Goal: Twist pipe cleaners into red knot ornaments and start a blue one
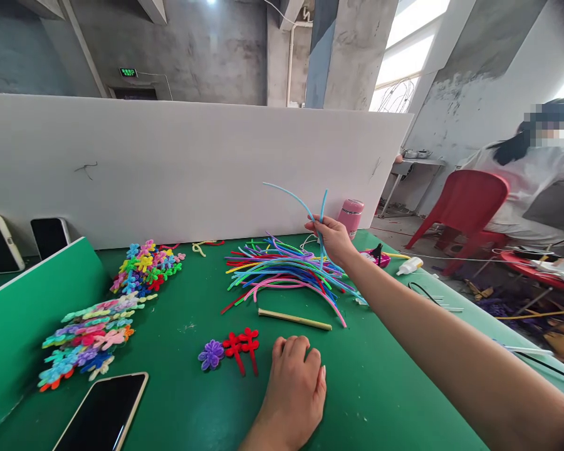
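Up above the pile, my right hand [331, 239] pinches light blue pipe cleaners [291, 193] between thumb and fingers; their ends stick up and hang down. Under it lies a heap of pipe cleaners [282, 269] in many colours. My left hand [294, 388] rests on the table with its fingers curled under, closed; whether anything is inside is hidden. Just left of it are two red flower shapes on stems [241, 347] and a purple pipe-cleaner flower [211, 355]. A thin tan stick [294, 319] lies between the left hand and the heap.
Finished pipe-cleaner flowers [96, 332] are piled at left beside a green upright board [42, 319]. A phone [106, 413] lies front left. A pink bottle [351, 216] stands before the white partition [192, 169]. A white glue bottle [409, 266] lies right; a person sits on a red chair [470, 197].
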The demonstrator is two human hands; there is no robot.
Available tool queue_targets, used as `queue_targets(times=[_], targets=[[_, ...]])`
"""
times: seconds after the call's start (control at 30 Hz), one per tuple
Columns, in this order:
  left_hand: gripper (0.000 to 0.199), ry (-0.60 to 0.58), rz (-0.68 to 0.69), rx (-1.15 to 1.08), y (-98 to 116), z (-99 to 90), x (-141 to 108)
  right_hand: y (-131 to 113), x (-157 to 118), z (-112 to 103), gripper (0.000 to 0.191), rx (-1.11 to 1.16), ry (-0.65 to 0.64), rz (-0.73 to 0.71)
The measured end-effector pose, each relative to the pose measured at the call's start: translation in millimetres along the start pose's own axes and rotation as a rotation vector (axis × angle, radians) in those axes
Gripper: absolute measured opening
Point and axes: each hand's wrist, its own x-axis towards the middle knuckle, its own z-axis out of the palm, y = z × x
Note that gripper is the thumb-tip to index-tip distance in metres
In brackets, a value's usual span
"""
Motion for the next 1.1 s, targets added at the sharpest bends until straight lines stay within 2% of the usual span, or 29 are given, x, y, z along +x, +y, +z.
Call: queue_targets(times=[0.23, 0.47, 0.6, 0.73, 0.87, 1.0, 1.1], targets=[[0.015, 0.006, -0.005, -0.005, -0.4, -0.4, -0.9, -31.6, 2.2, 4.8, 0.013, 0.176, -0.046, 0.026], [0.017, 0.074, 0.001, -0.054, -2.4, -0.9, 0.0, -67.2, -2.4, 6.9, 0.010, 0.277, -0.141, -0.015], [0.023, 0.259, 0.022, -0.126, -7.5, 1.0, -2.8, -86.6, -13.0, 9.9, 0.013, 0.427, -0.242, 0.036], [0.032, 0.463, -0.095, -0.310, -12.4, -3.1, -6.1, -100.9, -37.9, 19.0, 0.016, 0.535, -0.319, 0.173], [0.031, 0.531, -0.213, -0.534, -11.1, -13.4, -7.5, -97.4, -73.5, 33.3, 0.018, 0.605, -0.410, 0.317], [0.035, 0.520, -0.296, -0.738, -4.2, -21.7, -6.3, -75.1, -108.3, 47.0, 0.014, 0.565, -0.472, 0.451], [0.031, 0.457, -0.332, -0.797, -1.7, -22.8, -4.7, -58.5, -125.7, 53.3, 0.010, 0.555, -0.491, 0.516]])
